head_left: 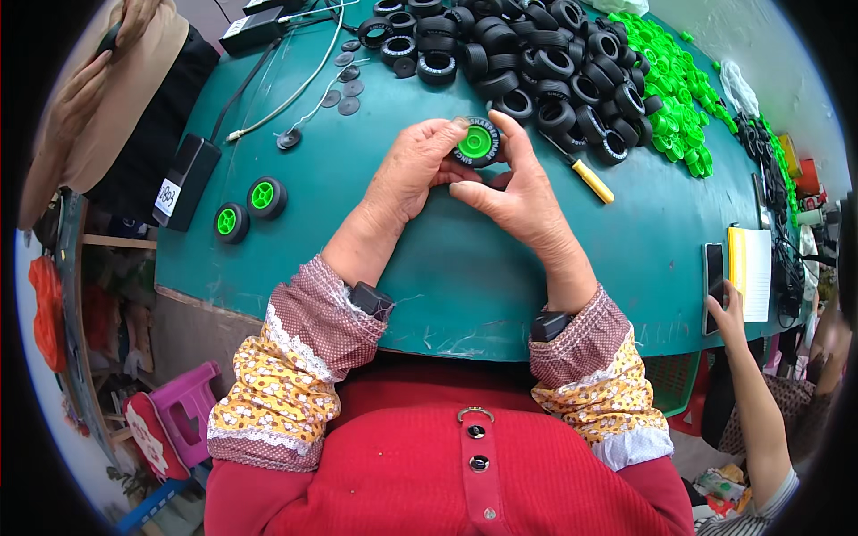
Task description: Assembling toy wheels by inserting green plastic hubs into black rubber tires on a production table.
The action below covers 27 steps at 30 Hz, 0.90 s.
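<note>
2 hands on 1 wheel (475,143), held just above the teal counter (465,277), right in front of the big tyre pile (545,67). The left hand (413,174) pinches the black tyre from its left side, thumb low and fingers curled over the top. The right hand (520,198) closes on it from the right, forefinger laid up along the rim and thumb pointing in under it. The green hub looks seated in the tyre, though the far edge is hidden by fingers.

Risks from here, as I judge them: uneven thumb pressure could pop the hub out on 1 side or leave it crooked. A slip would send the wheel rolling into the pile, where it is hard to pick out again. The yellow-handled screwdriver (588,177) lies just beside the right hand, so a careless sweep could knock it away. 2 finished wheels (246,210) stand well apart to the left, safe.
</note>
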Each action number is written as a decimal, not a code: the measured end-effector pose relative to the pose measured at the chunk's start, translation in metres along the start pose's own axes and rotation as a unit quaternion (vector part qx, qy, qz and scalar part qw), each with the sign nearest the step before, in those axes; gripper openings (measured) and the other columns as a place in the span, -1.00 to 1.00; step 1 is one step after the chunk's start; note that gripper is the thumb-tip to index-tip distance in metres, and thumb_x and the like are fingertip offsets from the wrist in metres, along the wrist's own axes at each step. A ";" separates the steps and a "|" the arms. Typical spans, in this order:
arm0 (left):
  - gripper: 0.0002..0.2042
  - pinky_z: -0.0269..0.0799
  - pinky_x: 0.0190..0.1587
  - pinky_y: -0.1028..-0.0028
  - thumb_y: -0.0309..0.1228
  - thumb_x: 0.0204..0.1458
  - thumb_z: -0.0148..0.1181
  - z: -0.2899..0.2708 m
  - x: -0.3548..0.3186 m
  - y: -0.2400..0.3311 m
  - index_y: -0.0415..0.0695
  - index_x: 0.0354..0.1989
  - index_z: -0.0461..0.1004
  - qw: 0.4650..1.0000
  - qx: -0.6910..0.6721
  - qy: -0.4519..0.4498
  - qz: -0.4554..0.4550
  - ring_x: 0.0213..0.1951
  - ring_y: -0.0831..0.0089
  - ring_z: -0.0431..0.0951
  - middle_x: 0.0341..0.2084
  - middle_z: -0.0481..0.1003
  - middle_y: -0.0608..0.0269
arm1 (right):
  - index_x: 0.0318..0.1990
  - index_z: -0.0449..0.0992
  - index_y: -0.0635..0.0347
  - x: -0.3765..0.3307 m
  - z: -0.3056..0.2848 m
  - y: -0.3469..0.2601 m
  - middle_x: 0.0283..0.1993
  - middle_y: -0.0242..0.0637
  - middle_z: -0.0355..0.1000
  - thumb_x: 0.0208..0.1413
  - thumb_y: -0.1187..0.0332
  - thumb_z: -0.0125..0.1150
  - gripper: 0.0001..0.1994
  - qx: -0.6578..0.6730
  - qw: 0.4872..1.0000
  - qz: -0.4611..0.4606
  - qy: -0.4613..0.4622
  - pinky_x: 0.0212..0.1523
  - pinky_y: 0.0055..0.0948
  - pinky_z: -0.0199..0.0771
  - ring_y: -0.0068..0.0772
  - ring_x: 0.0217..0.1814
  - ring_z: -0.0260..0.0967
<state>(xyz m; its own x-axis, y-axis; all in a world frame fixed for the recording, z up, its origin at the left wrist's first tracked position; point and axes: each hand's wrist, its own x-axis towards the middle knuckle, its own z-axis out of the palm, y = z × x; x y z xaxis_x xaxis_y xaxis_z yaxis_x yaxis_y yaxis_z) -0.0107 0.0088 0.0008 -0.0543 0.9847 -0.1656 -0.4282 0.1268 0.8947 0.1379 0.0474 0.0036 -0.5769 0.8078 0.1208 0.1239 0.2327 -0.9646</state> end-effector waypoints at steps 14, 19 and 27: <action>-0.75 0.38 -0.45 0.68 -0.25 0.03 0.03 -0.006 0.006 0.004 -0.19 -0.30 0.42 0.992 0.122 -0.021 -0.009 -0.51 0.67 0.43 -0.50 0.45 0.34 | -0.01 0.25 0.20 0.004 -0.012 0.006 -0.33 -0.29 0.42 -0.25 0.39 0.31 -0.44 -0.032 0.999 -0.019 -0.016 -0.30 -0.56 0.37 -0.54 -0.29 0.37; -0.77 0.36 -0.45 0.69 -0.30 0.00 0.07 -0.003 0.002 0.004 -0.22 -0.29 0.43 0.993 0.112 -0.005 0.037 -0.52 0.67 0.42 -0.50 0.45 0.33 | -0.01 0.25 0.26 0.004 -0.008 0.003 -0.31 -0.35 0.41 -0.14 0.35 0.26 -0.50 0.118 0.992 0.023 -0.041 -0.34 -0.61 0.35 -0.57 -0.32 0.35; -0.73 0.36 -0.44 0.69 -0.33 -0.01 0.08 -0.003 0.003 0.004 -0.23 -0.18 0.40 0.989 0.146 -0.029 0.022 -0.50 0.61 0.45 -0.49 0.46 0.30 | -0.09 0.34 0.27 0.006 -0.014 0.006 -0.30 -0.36 0.41 0.05 0.23 0.08 -0.65 0.213 0.972 0.095 0.010 -0.39 -0.67 0.33 -0.59 -0.32 0.38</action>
